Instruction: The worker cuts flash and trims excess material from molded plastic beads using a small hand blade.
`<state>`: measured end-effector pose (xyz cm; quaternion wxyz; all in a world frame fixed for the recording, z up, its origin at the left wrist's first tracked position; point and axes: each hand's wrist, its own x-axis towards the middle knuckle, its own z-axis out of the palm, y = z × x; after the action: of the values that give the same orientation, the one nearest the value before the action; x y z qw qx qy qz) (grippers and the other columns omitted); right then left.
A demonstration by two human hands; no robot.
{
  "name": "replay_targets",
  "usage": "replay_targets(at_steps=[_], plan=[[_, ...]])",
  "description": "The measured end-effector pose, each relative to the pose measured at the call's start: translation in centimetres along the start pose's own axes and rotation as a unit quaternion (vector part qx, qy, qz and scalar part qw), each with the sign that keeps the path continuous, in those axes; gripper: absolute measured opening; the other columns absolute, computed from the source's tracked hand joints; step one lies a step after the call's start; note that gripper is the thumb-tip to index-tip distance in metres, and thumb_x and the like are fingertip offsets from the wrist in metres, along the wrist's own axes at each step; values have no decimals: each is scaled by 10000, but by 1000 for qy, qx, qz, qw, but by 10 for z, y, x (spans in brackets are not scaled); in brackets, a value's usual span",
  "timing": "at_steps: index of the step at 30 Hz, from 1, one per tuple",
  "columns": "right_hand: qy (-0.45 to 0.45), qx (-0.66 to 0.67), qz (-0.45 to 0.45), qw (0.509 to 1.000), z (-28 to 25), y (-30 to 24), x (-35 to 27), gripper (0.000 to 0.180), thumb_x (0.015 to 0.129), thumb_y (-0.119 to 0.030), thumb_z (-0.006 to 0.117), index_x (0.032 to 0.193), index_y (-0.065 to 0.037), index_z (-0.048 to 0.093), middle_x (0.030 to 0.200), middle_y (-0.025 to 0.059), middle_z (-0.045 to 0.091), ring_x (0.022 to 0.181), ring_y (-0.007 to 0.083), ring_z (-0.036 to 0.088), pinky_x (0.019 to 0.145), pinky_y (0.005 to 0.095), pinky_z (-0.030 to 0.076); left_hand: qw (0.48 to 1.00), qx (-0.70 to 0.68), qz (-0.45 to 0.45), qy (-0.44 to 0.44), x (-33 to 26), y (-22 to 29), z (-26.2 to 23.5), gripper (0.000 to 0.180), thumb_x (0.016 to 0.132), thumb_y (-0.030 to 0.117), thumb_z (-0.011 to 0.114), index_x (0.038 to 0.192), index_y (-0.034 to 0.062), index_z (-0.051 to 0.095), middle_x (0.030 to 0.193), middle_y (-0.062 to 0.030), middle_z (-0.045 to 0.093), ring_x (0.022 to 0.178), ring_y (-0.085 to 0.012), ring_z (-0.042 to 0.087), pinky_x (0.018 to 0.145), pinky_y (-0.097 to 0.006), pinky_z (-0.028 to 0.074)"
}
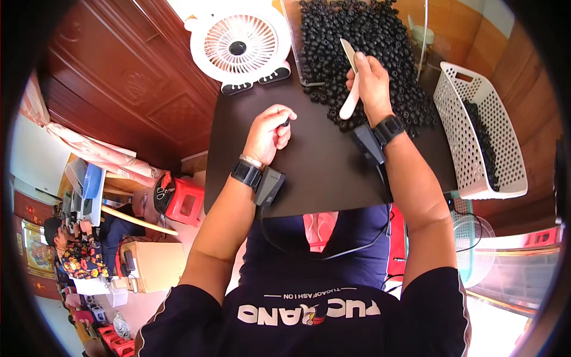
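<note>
My left hand (pixel 269 134) pinching one small black ring (pixel 286 122) over the dark counter (pixel 315 178), my right hand (pixel 372 83) closed on a white scraper (pixel 351 77) at the edge of the black ring pile (pixel 363 41), hands apart, white perforated basket (pixel 476 131) to my right, white fan (pixel 238 44) behind my left hand.

A small black ring (pixel 286 122) is pinched between the fingertips of the left hand (pixel 269 134) over the middle of the black table (pixel 321 172). A white flat-bladed tool (pixel 351 80) is gripped in the right hand (pixel 370 83) at the near edge of a heap of black rings (pixel 363 41) spread along the table's far edge. A white desk fan (pixel 238 44) is seen at the far left corner, and a white perforated basket (pixel 476 131) at the right edge.
</note>
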<state>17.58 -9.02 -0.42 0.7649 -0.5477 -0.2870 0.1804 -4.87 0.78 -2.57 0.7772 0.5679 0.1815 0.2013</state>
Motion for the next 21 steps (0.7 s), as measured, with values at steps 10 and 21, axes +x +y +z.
replay_targets(at_steps=[10, 21], plan=[[3, -16, -10, 1000, 1, -1, 2, 341, 933, -363, 519, 812, -45, 556, 637, 13, 559, 527, 92, 535, 499, 231, 450, 996, -84, 42, -10, 15, -1, -16, 215, 918, 224, 488, 947, 21, 554, 678, -1, 459, 568, -132, 466, 522, -249, 349], [-5, -22, -17, 1000, 4, 1, 1, 346, 930, -366, 529, 772, -59, 540, 639, 6, 554, 530, 82, 514, 494, 227, 431, 995, -90, -17, 34, 15, -1, -17, 236, 903, 259, 491, 855, 33, 540, 619, 5, 425, 486, -116, 389, 438, -244, 289]])
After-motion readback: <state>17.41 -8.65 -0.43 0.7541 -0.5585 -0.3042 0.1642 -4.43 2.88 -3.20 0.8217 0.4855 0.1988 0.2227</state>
